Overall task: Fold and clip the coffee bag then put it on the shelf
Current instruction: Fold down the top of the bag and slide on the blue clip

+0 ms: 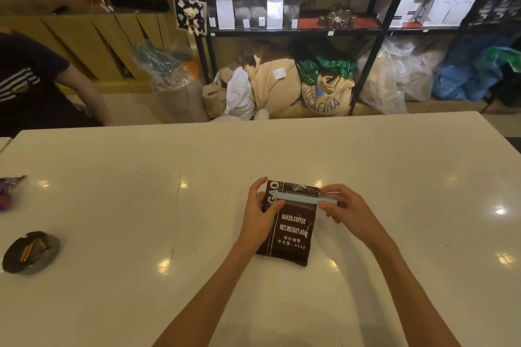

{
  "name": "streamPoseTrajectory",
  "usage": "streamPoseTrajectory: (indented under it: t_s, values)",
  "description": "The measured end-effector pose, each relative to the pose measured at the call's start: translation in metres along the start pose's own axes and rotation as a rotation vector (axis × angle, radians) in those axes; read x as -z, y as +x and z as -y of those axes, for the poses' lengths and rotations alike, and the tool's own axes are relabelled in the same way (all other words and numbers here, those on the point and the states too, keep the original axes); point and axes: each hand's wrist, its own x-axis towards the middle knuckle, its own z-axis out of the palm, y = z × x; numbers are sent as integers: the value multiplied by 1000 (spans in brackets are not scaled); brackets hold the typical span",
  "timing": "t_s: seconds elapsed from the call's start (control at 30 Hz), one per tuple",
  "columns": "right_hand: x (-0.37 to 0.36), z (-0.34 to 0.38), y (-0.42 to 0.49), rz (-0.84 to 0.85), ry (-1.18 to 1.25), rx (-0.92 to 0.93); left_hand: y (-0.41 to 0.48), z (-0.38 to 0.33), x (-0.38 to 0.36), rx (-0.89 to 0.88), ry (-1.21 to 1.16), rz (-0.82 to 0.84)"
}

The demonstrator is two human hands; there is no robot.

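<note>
A dark brown coffee bag (290, 229) with white print lies flat on the white table (141, 205), its top end folded over. A long light-blue clip (301, 199) lies across the folded top. My left hand (258, 218) grips the bag's left edge, thumb pressing on the clip's left end. My right hand (348, 207) pinches the clip's right end, just past the bag's right edge. The black metal shelf (296, 31) stands beyond the table's far edge and holds white and dark bags.
A dark round ashtray (29, 252) and a crumpled wrapper (8, 191) lie at the table's left side. Another person in a dark shirt (31, 84) sits at the far left. Burlap sacks (324, 93) and plastic bags fill the floor under the shelf.
</note>
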Motion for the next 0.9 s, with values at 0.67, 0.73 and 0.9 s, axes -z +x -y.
streamPoseTrajectory:
  t_s: [0.67,0.73,0.9]
  values:
    - [-73,0,10,-96,704,-305,7,4,-3,-13,-22,-24]
    - [-77,3,10,-114,721,-328,8,4,-4,-14,-24,-34]
    - [-79,6,11,-157,736,-343,10,3,-5,-13,-39,-42]
